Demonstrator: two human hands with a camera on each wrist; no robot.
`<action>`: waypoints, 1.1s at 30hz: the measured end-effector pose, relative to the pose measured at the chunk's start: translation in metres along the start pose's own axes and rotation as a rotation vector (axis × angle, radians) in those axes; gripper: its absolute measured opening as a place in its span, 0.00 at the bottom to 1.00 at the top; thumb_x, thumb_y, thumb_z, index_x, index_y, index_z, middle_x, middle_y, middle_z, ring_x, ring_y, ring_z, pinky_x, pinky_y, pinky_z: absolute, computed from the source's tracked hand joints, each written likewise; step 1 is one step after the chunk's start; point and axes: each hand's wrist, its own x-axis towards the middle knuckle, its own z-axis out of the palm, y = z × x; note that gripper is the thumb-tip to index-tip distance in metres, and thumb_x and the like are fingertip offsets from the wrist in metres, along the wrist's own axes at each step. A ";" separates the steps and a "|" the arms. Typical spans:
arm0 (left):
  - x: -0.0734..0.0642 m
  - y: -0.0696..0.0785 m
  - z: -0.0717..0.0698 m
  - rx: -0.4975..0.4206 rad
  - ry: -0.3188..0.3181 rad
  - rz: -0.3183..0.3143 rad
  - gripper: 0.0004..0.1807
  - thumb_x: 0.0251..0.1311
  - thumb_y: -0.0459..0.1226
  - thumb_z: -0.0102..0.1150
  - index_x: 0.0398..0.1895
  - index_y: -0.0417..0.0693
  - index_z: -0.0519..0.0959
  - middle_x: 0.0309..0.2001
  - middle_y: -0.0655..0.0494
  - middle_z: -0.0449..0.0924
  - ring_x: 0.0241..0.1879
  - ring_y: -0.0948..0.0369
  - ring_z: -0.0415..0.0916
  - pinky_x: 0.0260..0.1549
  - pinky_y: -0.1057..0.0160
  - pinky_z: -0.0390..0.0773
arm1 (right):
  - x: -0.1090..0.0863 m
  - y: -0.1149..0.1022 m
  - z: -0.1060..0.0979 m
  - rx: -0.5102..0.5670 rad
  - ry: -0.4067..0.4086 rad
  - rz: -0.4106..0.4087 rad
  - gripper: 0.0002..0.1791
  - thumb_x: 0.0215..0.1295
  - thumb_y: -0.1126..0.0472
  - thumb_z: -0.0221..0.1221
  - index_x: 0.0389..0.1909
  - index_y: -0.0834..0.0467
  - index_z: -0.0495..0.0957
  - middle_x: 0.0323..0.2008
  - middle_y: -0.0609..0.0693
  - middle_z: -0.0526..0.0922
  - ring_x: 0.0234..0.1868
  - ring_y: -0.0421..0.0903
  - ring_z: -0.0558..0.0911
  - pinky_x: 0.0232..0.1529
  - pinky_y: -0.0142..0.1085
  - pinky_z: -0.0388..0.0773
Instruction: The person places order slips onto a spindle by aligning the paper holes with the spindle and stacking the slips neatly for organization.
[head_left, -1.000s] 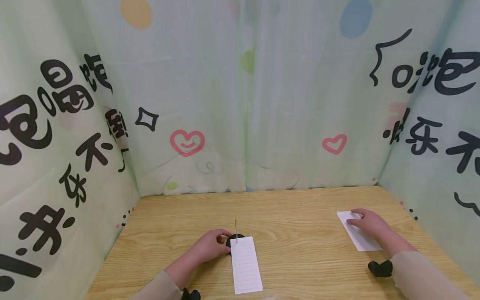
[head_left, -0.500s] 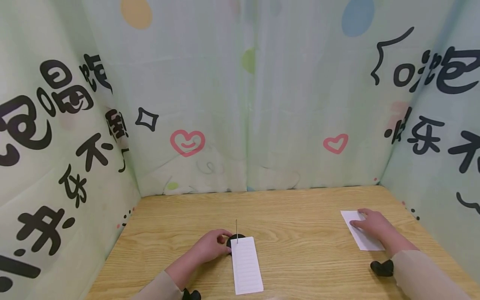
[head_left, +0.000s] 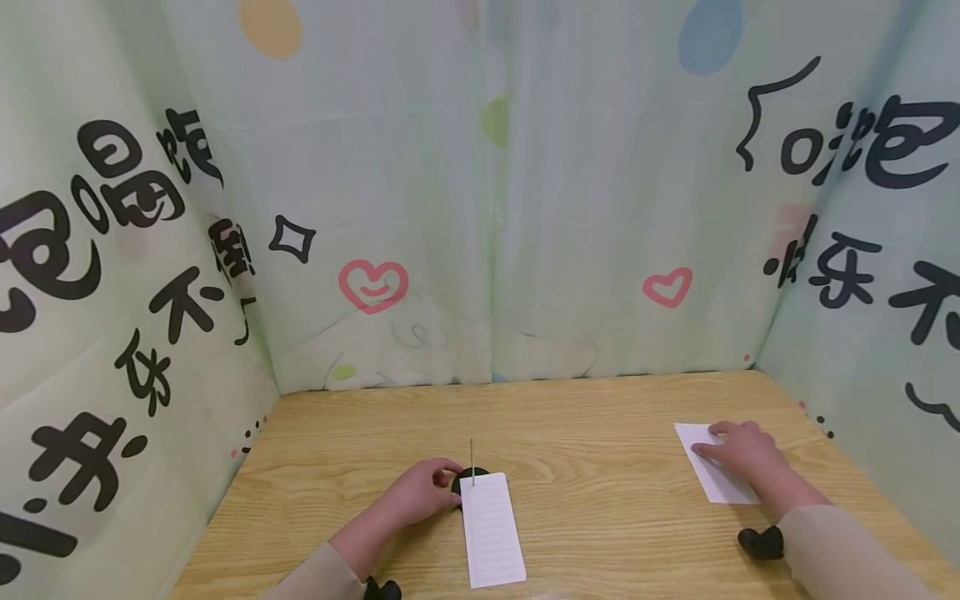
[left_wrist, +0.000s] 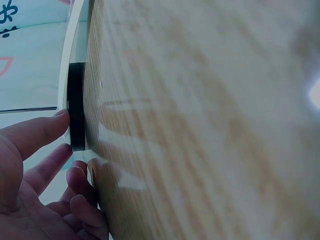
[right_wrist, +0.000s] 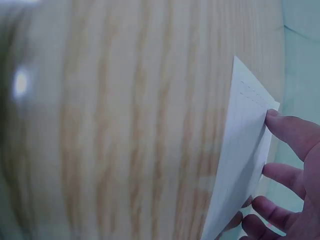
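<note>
A bill spike with a round black base (head_left: 458,486) and a thin upright metal rod (head_left: 472,457) stands on the table. Its rod passes through the top of a white ruled paper slip (head_left: 493,533). My left hand (head_left: 424,492) holds the base at its left edge. Up close, the thumb and a finger touch the black base (left_wrist: 76,106), other fingers loosely bent. At the right, my right hand (head_left: 744,452) rests on white paper (head_left: 697,437). In the right wrist view, thumb and fingertips touch the lined paper (right_wrist: 240,130), which lies flat; whether several sheets are stacked cannot be told.
A wooden table (head_left: 592,467) spreads under both hands. Printed curtains (head_left: 570,208) close off the back and both sides. Black wrist-worn pieces (head_left: 761,542) sit at the sleeve cuffs.
My right hand and its paper shift very slightly right, then back left, as the view wobbles. The fingers of the right hand settle a little. The left hand stays on the base.
</note>
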 end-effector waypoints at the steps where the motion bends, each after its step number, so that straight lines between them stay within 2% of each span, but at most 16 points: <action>1: 0.000 0.000 0.000 0.001 0.001 0.001 0.22 0.55 0.37 0.71 0.54 0.51 0.80 0.39 0.53 0.73 0.39 0.55 0.69 0.40 0.53 0.70 | -0.001 -0.001 0.000 -0.001 0.003 0.003 0.44 0.61 0.36 0.62 0.58 0.72 0.70 0.50 0.81 0.65 0.48 0.75 0.68 0.44 0.61 0.68; 8: 0.000 -0.002 0.000 0.012 0.006 0.018 0.22 0.55 0.37 0.72 0.54 0.50 0.80 0.39 0.53 0.73 0.39 0.55 0.69 0.41 0.53 0.70 | -0.001 -0.014 -0.001 0.016 -0.020 -0.026 0.34 0.63 0.46 0.63 0.53 0.73 0.72 0.50 0.80 0.71 0.44 0.69 0.73 0.44 0.56 0.69; 11: -0.001 -0.001 0.000 0.012 0.005 0.023 0.21 0.55 0.37 0.72 0.53 0.50 0.80 0.38 0.53 0.73 0.38 0.55 0.69 0.40 0.53 0.70 | -0.002 -0.019 -0.002 0.064 -0.038 -0.019 0.31 0.63 0.51 0.63 0.53 0.74 0.70 0.51 0.78 0.72 0.42 0.63 0.75 0.43 0.52 0.71; 16: -0.002 -0.001 0.000 0.017 0.008 0.033 0.21 0.55 0.37 0.72 0.53 0.49 0.80 0.38 0.53 0.73 0.38 0.55 0.69 0.40 0.53 0.70 | -0.006 -0.024 -0.003 0.149 -0.050 0.026 0.35 0.62 0.53 0.65 0.55 0.76 0.64 0.50 0.77 0.71 0.41 0.61 0.74 0.40 0.47 0.71; 22: -0.003 0.001 -0.001 0.008 0.004 0.030 0.21 0.55 0.36 0.71 0.53 0.49 0.80 0.38 0.53 0.73 0.38 0.55 0.69 0.40 0.53 0.70 | -0.007 -0.023 -0.003 0.155 -0.030 0.047 0.43 0.60 0.51 0.67 0.58 0.81 0.59 0.52 0.83 0.65 0.46 0.67 0.72 0.46 0.54 0.70; 30: -0.003 0.001 -0.001 0.011 0.003 0.035 0.21 0.55 0.36 0.71 0.53 0.49 0.80 0.38 0.53 0.73 0.38 0.55 0.69 0.39 0.54 0.70 | -0.010 -0.022 0.000 0.206 -0.033 0.037 0.35 0.59 0.55 0.67 0.55 0.77 0.64 0.52 0.84 0.59 0.48 0.70 0.68 0.50 0.58 0.67; 33: -0.004 0.002 -0.002 0.008 0.002 0.039 0.21 0.55 0.36 0.72 0.53 0.48 0.80 0.38 0.53 0.73 0.38 0.55 0.69 0.39 0.53 0.70 | -0.011 -0.023 0.002 0.217 -0.046 0.052 0.37 0.60 0.54 0.67 0.56 0.78 0.63 0.52 0.83 0.58 0.49 0.71 0.67 0.51 0.60 0.66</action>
